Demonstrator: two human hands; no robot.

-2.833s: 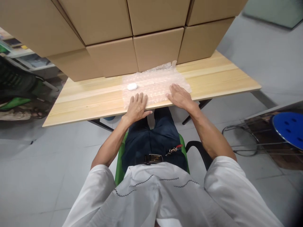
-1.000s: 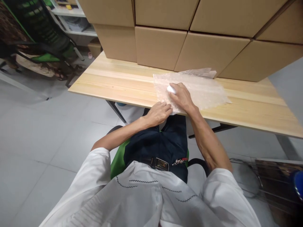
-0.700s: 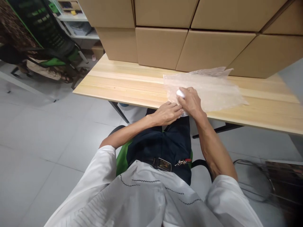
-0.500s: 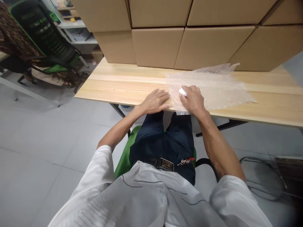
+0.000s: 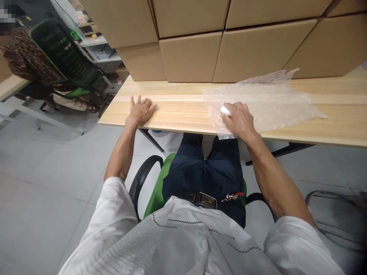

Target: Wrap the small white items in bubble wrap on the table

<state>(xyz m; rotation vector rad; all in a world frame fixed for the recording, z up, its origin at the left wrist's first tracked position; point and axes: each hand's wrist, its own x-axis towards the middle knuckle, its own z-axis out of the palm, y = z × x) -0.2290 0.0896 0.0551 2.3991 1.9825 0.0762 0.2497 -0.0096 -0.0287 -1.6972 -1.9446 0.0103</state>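
Note:
My left hand (image 5: 142, 110) rests on the left part of the wooden table (image 5: 177, 110), palm down with fingers spread, holding nothing. Farther right, my right hand (image 5: 238, 119) is closed around a small white object (image 5: 225, 110); only its rounded end shows past the thumb and fingers, so its kind is unclear. That hand lies over a sheet of bubble wrap (image 5: 275, 103), which is spread flat on the table. The sheet's near corner hangs a little over the front edge, and its far right edge is ragged and slightly raised.
Stacked cardboard boxes (image 5: 190, 57) line the back of the table. A person in a patterned top sits on a green and black chair (image 5: 61, 53) at the far left, beside another table. Coiled black cables (image 5: 329, 217) lie on the floor at right.
My left hand has slid left along the table, away from the bubble wrap, and its fingers have spread. My right hand stays on the wrap with the white object. The view has shifted slightly.

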